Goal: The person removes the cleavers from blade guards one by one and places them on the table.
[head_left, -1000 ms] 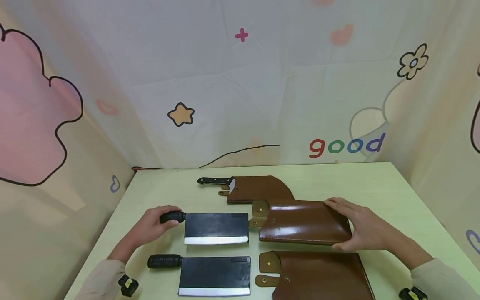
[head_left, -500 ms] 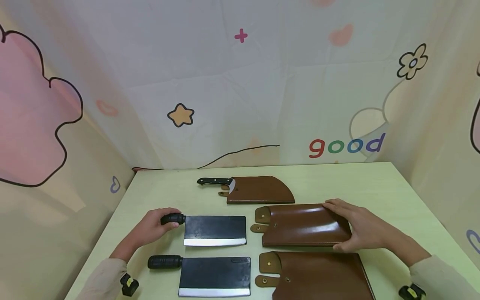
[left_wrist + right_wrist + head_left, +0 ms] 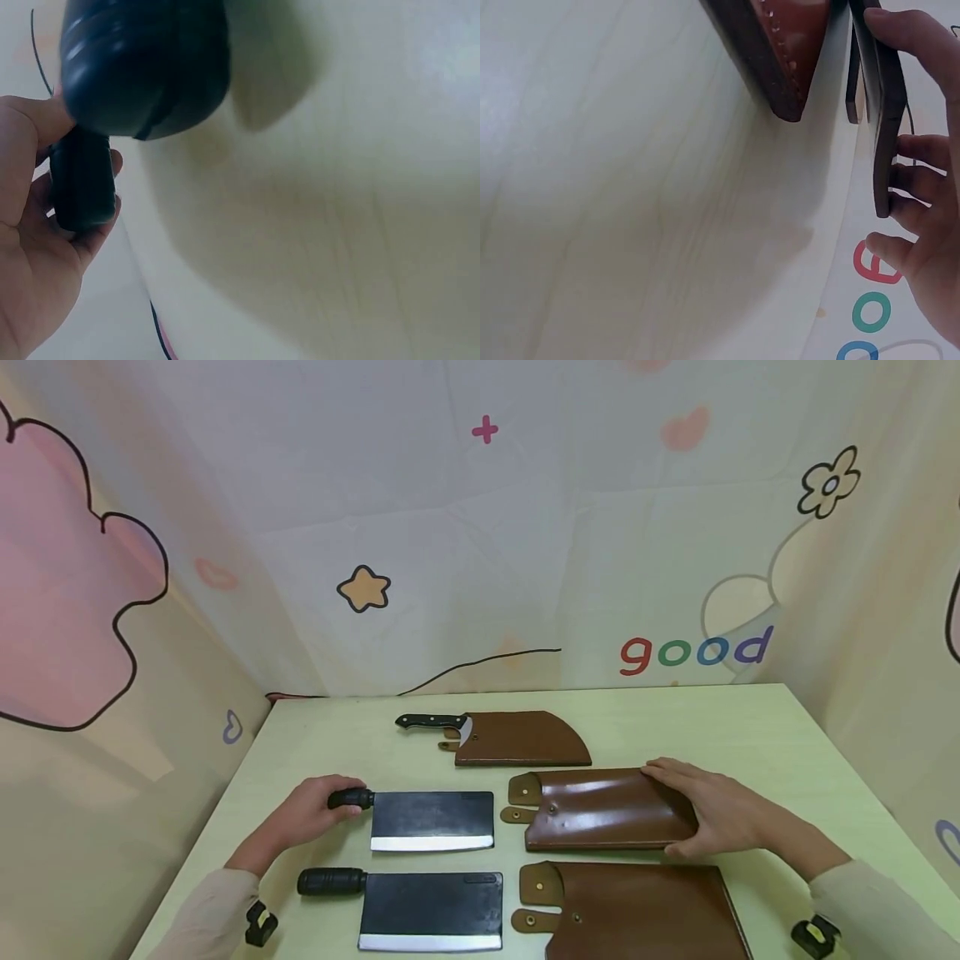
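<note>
My left hand (image 3: pixel 318 808) grips the black handle (image 3: pixel 351 797) of a cleaver, fingers and thumb around it. The dark blade (image 3: pixel 432 814) with its bright edge points right. To its right lies a brown leather knife sheath (image 3: pixel 600 810), its open end and snap tabs facing the blade across a small gap. My right hand (image 3: pixel 720 810) holds the sheath's right end, fingers at the far edge and thumb at the near edge. In the left wrist view the left hand (image 3: pixel 45 217) curls around the handle (image 3: pixel 82 180). The right wrist view shows the right hand (image 3: pixel 930 180) at the sheath's end (image 3: pixel 885 112).
Nearer me lie a second cleaver (image 3: pixel 431 906) with a black handle and a second brown sheath (image 3: pixel 645 910), side by side. At the back, a knife with a black riveted handle (image 3: pixel 431 721) sits in a rounded sheath (image 3: pixel 525 739). A printed cloth (image 3: pixel 480 543) hangs behind the table.
The held sheath has come slightly toward me and apart from the cleaver's blade, which it met a second ago. It no longer overlaps the back sheath. Both hands keep their hold.
</note>
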The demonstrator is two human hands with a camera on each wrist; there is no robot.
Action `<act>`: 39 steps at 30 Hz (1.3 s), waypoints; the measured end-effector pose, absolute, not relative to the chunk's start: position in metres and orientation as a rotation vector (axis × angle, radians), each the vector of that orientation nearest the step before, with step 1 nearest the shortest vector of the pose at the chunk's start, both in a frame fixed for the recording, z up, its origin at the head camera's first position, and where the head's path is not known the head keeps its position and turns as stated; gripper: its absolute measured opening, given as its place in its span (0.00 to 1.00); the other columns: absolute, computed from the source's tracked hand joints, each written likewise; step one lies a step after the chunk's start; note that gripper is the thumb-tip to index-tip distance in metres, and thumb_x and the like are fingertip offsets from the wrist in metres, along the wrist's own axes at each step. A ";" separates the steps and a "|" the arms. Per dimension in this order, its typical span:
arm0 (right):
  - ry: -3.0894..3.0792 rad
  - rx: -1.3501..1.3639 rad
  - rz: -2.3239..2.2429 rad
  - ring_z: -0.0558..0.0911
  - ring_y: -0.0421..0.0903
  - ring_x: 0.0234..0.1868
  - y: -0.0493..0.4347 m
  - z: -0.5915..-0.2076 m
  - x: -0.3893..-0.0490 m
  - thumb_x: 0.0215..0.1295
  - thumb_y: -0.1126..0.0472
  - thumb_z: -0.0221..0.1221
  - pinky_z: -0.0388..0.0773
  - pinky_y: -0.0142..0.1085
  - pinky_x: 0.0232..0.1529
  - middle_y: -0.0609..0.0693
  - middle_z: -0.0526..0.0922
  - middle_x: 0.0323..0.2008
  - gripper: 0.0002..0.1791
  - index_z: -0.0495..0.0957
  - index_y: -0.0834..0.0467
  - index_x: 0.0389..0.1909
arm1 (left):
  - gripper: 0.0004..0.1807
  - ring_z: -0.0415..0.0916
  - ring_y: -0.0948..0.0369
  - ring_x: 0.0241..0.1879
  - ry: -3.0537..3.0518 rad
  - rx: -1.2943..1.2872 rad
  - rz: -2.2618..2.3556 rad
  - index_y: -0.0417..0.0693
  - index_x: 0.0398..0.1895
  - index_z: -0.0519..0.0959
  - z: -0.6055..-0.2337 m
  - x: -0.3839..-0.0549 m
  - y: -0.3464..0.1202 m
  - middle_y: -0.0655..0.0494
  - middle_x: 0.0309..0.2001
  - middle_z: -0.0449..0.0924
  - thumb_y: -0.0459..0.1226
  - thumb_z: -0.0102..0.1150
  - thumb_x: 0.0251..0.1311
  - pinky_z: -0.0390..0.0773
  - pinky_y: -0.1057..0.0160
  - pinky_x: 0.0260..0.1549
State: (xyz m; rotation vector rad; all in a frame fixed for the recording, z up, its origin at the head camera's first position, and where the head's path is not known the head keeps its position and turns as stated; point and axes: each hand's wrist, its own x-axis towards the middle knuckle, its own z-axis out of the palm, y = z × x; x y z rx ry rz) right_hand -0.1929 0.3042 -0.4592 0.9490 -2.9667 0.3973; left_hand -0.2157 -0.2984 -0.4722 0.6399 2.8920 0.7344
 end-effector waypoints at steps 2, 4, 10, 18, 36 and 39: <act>-2.982 0.946 0.389 0.74 0.62 0.67 0.305 -0.460 -0.194 0.43 0.31 0.74 0.78 0.59 0.55 0.62 0.70 0.71 0.59 0.67 0.60 0.73 | 0.21 0.80 0.50 0.50 2.895 0.618 0.704 0.39 0.57 0.82 -0.473 -0.216 -0.298 0.44 0.53 0.84 0.38 0.69 0.64 0.78 0.44 0.51; -2.994 0.944 0.385 0.73 0.63 0.68 0.305 -0.462 -0.194 0.43 0.31 0.74 0.77 0.59 0.56 0.62 0.70 0.71 0.60 0.67 0.60 0.73 | 0.20 0.80 0.51 0.50 2.891 0.609 0.687 0.39 0.57 0.82 -0.475 -0.217 -0.297 0.45 0.53 0.85 0.38 0.69 0.64 0.78 0.43 0.51; -3.025 0.942 0.403 0.71 0.64 0.70 0.306 -0.464 -0.195 0.43 0.30 0.74 0.76 0.61 0.58 0.62 0.68 0.72 0.61 0.66 0.60 0.74 | 0.20 0.80 0.49 0.53 2.877 0.599 0.653 0.39 0.57 0.82 -0.481 -0.218 -0.298 0.46 0.54 0.85 0.38 0.69 0.64 0.76 0.41 0.55; -3.071 0.942 0.371 0.69 0.65 0.71 0.308 -0.465 -0.197 0.44 0.30 0.74 0.74 0.62 0.60 0.63 0.67 0.73 0.62 0.65 0.60 0.75 | 0.22 0.79 0.46 0.55 2.874 0.579 0.652 0.37 0.58 0.82 -0.480 -0.217 -0.295 0.44 0.55 0.84 0.37 0.69 0.64 0.75 0.40 0.57; -2.937 0.978 0.321 0.73 0.63 0.69 0.287 -0.427 -0.219 0.61 0.33 0.66 0.75 0.60 0.59 0.61 0.68 0.73 0.47 0.70 0.59 0.73 | 0.29 0.75 0.41 0.62 2.973 0.523 0.718 0.38 0.65 0.77 -0.438 -0.260 -0.271 0.41 0.63 0.78 0.50 0.61 0.71 0.73 0.38 0.59; -2.938 0.962 0.305 0.72 0.64 0.69 0.273 -0.421 -0.226 0.62 0.35 0.66 0.74 0.61 0.60 0.61 0.69 0.73 0.46 0.69 0.58 0.73 | 0.30 0.74 0.42 0.63 2.979 0.511 0.775 0.39 0.66 0.76 -0.436 -0.273 -0.265 0.41 0.64 0.77 0.51 0.61 0.70 0.73 0.38 0.59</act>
